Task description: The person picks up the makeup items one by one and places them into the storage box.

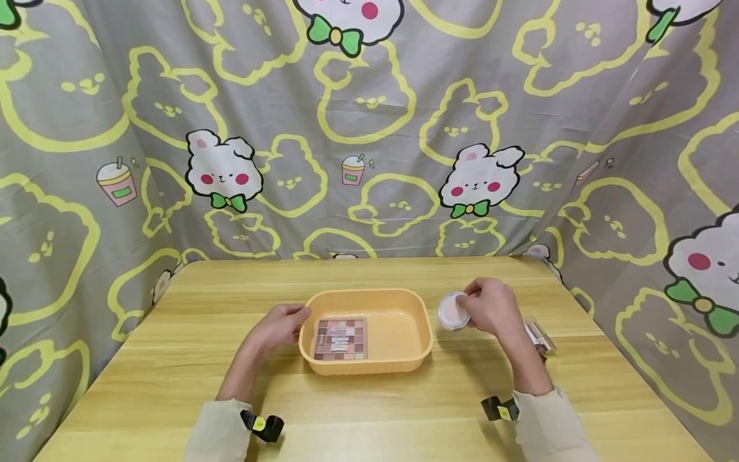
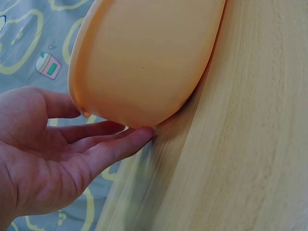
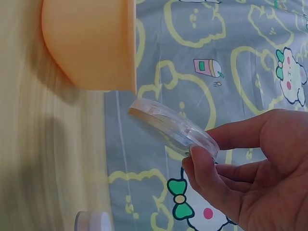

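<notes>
Firmly pinched between thumb and fingers, a round clear compact [image 1: 452, 312] is in the right hand [image 1: 491, 305], tilted and raised off the wood. Meanwhile the left hand [image 1: 281, 325] grips its end of a yellow basin [image 1: 401, 335], one digit at the rim and other fingertips against the outer wall.

Just inward of the left hand, within that basin, a multi-colour palette [image 1: 340, 339] lies flat; from there toward the right hand the basin's smooth floor shows. A narrow gap separates the compact from the basin's near rim, so it is outside, not above the opening.

Outward of the right hand, beside the forearm, sits a small clear-cased item [image 1: 539, 337], between the arm and the tabletop's side edge. Wooden tabletop [image 1: 358, 410] stretches well outward from the left hand, and beyond both hands its back edge meets a patterned curtain [image 1: 398, 234].
</notes>
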Demonstrator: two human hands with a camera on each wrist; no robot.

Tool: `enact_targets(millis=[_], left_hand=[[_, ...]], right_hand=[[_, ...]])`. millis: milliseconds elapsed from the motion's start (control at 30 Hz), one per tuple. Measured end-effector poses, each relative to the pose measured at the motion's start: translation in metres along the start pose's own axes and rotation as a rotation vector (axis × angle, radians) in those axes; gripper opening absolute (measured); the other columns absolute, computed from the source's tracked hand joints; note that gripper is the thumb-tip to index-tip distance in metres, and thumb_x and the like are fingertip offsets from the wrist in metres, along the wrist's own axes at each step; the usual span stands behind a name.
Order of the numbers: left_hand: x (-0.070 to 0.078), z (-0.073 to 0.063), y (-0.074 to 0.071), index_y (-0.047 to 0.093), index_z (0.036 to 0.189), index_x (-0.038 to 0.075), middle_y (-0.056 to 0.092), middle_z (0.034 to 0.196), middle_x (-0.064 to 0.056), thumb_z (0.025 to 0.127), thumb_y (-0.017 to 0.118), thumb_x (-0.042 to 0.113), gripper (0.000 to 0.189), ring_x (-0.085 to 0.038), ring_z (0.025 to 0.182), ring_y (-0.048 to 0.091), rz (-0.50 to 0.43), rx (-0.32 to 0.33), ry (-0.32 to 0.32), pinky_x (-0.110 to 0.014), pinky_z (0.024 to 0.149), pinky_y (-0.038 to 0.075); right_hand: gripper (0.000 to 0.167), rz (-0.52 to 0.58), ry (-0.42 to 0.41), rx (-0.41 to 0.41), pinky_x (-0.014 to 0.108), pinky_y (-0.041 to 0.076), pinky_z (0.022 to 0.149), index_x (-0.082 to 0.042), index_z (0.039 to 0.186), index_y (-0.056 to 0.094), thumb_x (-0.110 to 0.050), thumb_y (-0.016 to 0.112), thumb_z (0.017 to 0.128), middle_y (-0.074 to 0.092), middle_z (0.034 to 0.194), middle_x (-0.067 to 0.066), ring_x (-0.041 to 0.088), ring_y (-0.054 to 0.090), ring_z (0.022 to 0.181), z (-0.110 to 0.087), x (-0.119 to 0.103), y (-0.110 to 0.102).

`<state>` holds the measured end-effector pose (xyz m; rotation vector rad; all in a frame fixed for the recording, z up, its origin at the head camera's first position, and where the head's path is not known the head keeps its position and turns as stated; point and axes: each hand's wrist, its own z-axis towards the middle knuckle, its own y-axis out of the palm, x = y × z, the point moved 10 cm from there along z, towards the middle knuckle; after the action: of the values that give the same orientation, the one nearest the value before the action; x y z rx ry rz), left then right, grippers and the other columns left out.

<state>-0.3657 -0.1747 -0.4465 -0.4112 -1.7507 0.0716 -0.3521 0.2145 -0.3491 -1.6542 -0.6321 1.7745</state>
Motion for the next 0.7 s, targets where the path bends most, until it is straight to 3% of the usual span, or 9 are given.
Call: enact_targets(millis=[367, 700], left_hand=[[0.002, -0.001, 0.0, 0.041, 0.148, -0.012, 0.062, 0.132, -0.028, 0.108, 0.045, 0.023, 0.053, -0.026, 0.112, 0.066, 0.024, 0.007, 0.007, -0.032, 0.083, 0.059], [0.0, 0.0, -0.002, 0.044, 0.146, -0.01, 0.066, 0.125, -0.025, 0.109, 0.045, 0.021, 0.049, -0.019, 0.102, 0.066, 0.005, 0.006, 0.005, -0.027, 0.078, 0.057]], right_hand=[[0.021, 0.074, -0.038, 0.005, 0.03, 0.058, 0.051, 0.007, 0.102, 0.067, -0.012, 0.066, 0.093, 0.073, 0.087, 0.018, 0.022, 0.07, 0.057, -0.003, -0.017, 0.006], [0.021, 0.114, -0.057, -0.047, 0.033, 0.059, 0.051, 0.005, 0.102, 0.067, -0.012, 0.067, 0.092, 0.072, 0.087, 0.016, 0.02, 0.068, 0.054, -0.004, -0.034, 0.034]])
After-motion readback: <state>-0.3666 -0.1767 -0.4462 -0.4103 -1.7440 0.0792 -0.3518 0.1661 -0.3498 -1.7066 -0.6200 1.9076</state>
